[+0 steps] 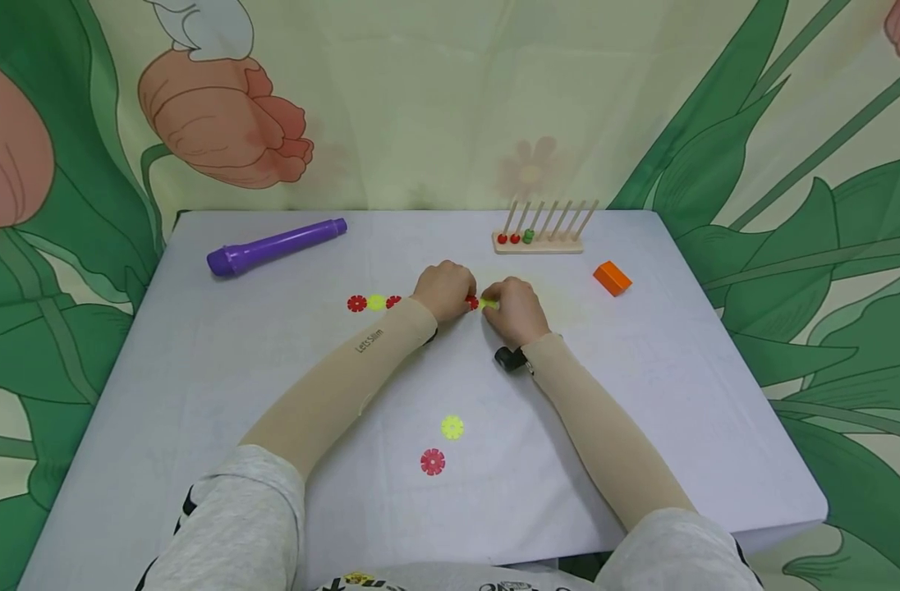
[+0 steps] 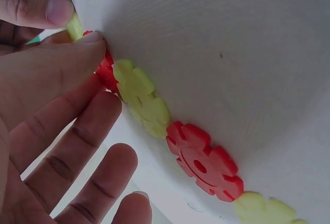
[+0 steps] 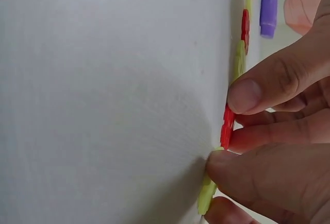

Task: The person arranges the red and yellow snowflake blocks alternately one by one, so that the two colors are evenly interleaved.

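A row of red and yellow flower-shaped discs lies across the table, joined edge to edge. My left hand pinches a red disc between thumb and fingers; its other fingers are spread in the left wrist view. Beside it, my right hand pinches the yellow disc at the row's right end, against that red disc. Whether these two are fully locked together I cannot tell. Left of the hands, another yellow disc and red disc continue the row. The left hand partly hides the row in the head view.
Nearer the body lie a loose yellow disc and a loose red disc. Behind are a purple tube at left and a wooden peg rack with beads at right. An orange block sits right of the hands.
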### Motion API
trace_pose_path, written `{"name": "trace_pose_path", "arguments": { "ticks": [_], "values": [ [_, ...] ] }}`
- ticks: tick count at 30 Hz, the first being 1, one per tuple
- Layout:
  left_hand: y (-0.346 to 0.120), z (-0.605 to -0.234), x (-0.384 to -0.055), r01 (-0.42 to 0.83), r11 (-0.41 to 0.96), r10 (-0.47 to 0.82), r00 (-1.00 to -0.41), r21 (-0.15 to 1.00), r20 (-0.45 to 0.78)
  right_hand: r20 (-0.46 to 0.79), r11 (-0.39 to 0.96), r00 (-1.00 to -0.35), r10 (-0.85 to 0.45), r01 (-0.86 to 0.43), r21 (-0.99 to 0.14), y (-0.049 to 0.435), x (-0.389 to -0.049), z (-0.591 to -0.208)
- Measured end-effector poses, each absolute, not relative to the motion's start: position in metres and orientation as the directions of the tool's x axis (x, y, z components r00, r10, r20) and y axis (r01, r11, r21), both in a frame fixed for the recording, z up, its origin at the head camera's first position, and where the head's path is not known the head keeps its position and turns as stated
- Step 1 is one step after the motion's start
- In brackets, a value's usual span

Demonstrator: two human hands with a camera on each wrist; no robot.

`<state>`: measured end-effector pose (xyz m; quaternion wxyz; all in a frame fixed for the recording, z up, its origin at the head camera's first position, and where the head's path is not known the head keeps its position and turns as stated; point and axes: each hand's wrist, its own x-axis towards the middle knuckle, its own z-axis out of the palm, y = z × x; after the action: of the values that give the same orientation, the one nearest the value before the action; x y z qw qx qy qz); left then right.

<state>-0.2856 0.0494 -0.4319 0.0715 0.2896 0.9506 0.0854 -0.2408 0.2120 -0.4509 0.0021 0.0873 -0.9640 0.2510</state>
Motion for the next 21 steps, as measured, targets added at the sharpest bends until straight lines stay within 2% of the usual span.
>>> {"name": "trace_pose_path", "arguments": {
  "ticks": [13, 21],
  "values": [
    [0.051, -0.427, -0.284, 0.542, 0.815, 0.565, -0.821, 0.204, -0.075, 0.065, 0.844, -0.982, -0.179, -0.187, -0.503, 0.216, -0.246, -0.452],
    [0.053, -0.426, -0.281, 0.539, 0.822, 0.559, -0.826, 0.181, -0.078, 0.089, 0.804, -0.987, -0.132, -0.159, -0.574, 0.215, -0.229, -0.455]
  ]
}}
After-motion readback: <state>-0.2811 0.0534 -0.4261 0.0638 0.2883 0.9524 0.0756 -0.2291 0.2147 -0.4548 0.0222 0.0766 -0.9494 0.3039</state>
